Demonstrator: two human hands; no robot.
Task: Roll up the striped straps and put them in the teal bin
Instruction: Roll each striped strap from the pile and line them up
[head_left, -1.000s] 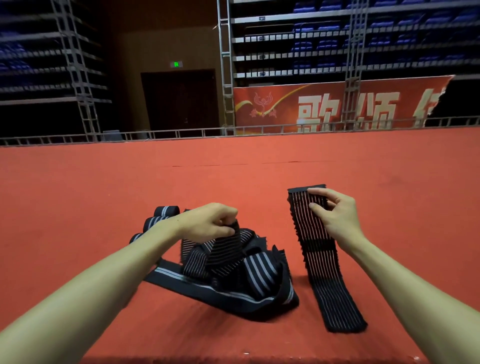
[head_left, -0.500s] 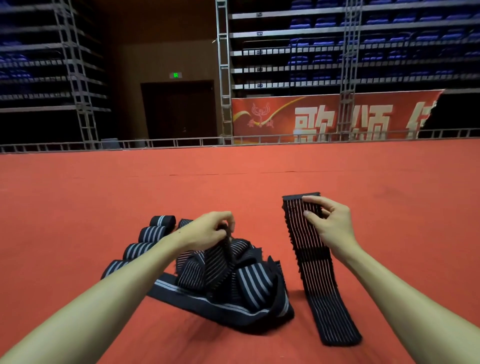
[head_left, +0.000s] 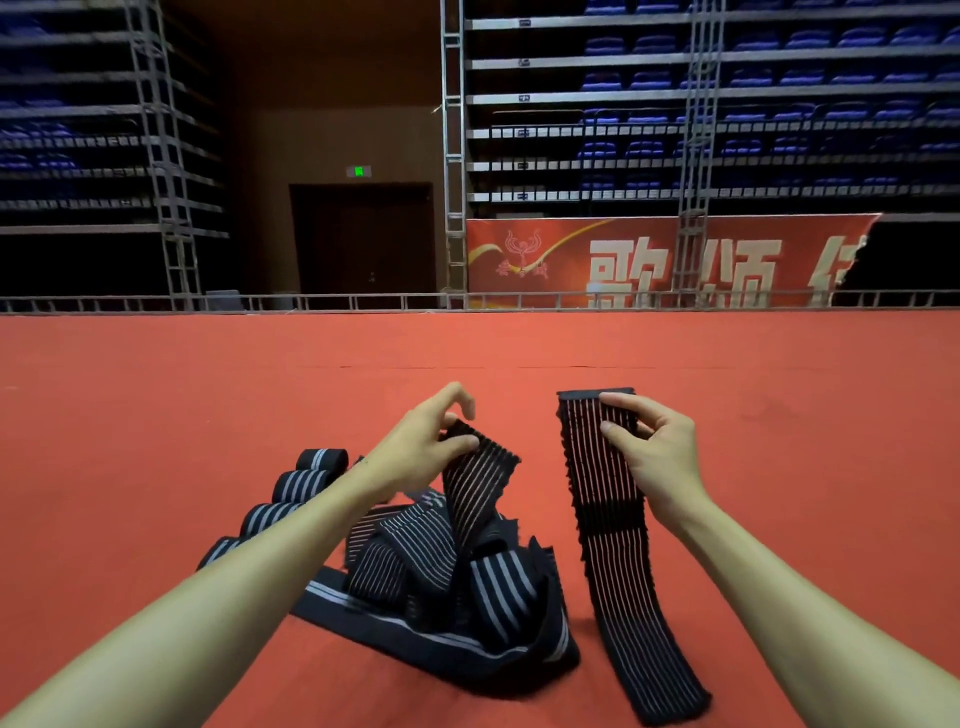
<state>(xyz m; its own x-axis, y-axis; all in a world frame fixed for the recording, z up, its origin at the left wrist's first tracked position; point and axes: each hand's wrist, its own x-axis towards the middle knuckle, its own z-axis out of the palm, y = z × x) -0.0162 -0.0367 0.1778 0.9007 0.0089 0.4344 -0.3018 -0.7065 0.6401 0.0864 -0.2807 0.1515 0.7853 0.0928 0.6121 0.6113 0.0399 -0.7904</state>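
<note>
Four rolled straps sit in a row, one flat strap lies alone, and one lifted strap rises from a tangled heap whose strap count cannot be told. Two hands show: one left hand, one right hand. Behind are one red banner, one door and one green sign.

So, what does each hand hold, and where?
Left hand pinches one end of a strap from the pile; right hand pinches the flat strap near its far end.

The red banner reads "歌颂", then a cut-off character.
</note>
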